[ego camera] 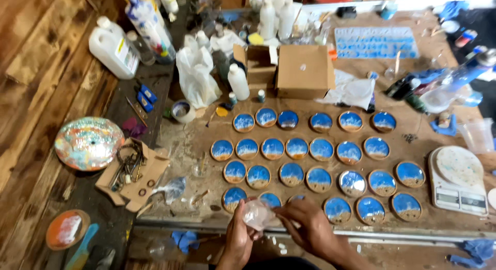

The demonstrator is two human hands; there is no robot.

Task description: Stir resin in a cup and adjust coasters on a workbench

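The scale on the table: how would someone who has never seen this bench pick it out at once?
Start at the rows of round blue coasters on the worktable. Follow them to their right end: the scale sits there, white and boxy with a round, stained platter, unlike the small blue discs.

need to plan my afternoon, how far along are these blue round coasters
Done, by the look of it: the rows of round coasters on the table all show blue and white over a sandy edge. In hand: the left hand and right hand hold a small clear piece over the front row. What remains cannot be told.
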